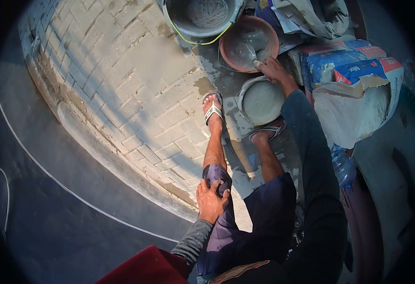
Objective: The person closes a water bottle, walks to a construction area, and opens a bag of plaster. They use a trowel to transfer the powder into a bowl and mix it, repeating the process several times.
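My right hand (272, 69) is closed around the handle of a small trowel (252, 52). Its blade dips into a reddish-brown basin (224, 49) with wet grey mix inside. Just below that hand stands a bucket (240, 105) filled nearly to the rim with smooth grey mortar (263, 102). My left hand (211, 200) rests on my left knee with the fingers spread over the dark shorts (219, 174), holding nothing. The trowel's tip is hard to make out against the mix.
A large dark bucket (172, 21) with a yellow-green handle stands beyond the basin. Torn cement bags (349, 109) lie at right, near a clear plastic bottle (343, 168). Paving blocks (141, 90) and a curb (89, 146) run along the left; a thin pale hose (70, 188) crosses the dark ground.
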`<state>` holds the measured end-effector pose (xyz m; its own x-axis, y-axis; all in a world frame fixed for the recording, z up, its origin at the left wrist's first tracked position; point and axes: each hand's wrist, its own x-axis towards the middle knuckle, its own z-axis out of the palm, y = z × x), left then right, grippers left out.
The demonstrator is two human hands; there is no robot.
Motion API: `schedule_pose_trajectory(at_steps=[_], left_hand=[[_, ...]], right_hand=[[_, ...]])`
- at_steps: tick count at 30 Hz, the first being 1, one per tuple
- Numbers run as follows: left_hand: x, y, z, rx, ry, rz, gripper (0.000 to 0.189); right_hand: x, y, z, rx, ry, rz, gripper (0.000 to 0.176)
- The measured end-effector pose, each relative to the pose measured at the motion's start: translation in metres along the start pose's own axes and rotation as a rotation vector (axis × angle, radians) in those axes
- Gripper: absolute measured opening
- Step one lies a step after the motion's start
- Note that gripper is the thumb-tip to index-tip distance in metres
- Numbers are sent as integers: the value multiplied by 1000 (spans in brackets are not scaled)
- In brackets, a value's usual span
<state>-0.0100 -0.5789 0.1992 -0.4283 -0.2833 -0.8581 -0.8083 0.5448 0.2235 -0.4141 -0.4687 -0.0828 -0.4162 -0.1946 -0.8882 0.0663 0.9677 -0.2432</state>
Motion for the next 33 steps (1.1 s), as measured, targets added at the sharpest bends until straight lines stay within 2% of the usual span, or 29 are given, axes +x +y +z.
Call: schedule_pose_trajectory(at_steps=[1,5,7,8,10,13,14,16,18,21,22,24,26,28,30,31,33], left_hand=[[0,3,-2,-8,-17,-13,40],[3,8,-4,-8,-34,-41,39],[3,9,-3,4,-16,-31,39],[3,10,-3,14,1,-24,38],[2,11,-3,19,-6,-18,38],[5,12,-7,19,-58,-44,40],[5,13,-8,8,-108,-73,42],[3,11,-6,26,-69,-42,40],[3,9,-4,38,-26,-9,39],[4,9,-3,46,-19,-9,38],[5,9,-4,44,-28,-9,38],[4,11,-5,48,-37,-4,38],[5,14,-8,46,-107,-65,40],[6,13,-6,63,-102,-57,41],[5,13,-4,77,-98,-48,41],[4,13,-4,87,-98,-41,41],[5,11,-1,99,-118,-41,42]], right_hand=[[-14,-12,-6,160,-184,139,47],[-32,6,3,329,-31,42,40],[-39,14,6,-220,524,-311,38],[-41,11,1,-219,530,-306,38],[-41,5,-11,-502,591,-239,40],[-14,9,-19,-602,671,-261,43],[-4,15,-14,-594,672,-255,43],[17,29,9,-648,607,-253,45],[29,43,25,-561,643,-253,51],[19,40,28,-205,466,-182,44],[17,40,38,-211,610,-238,43],[19,45,40,-213,758,-287,43],[-11,7,7,309,-70,95,43],[-22,11,18,401,-80,22,40],[-51,10,26,473,120,-37,33],[-58,18,33,480,128,-38,33],[-63,43,57,-82,746,-585,31]])
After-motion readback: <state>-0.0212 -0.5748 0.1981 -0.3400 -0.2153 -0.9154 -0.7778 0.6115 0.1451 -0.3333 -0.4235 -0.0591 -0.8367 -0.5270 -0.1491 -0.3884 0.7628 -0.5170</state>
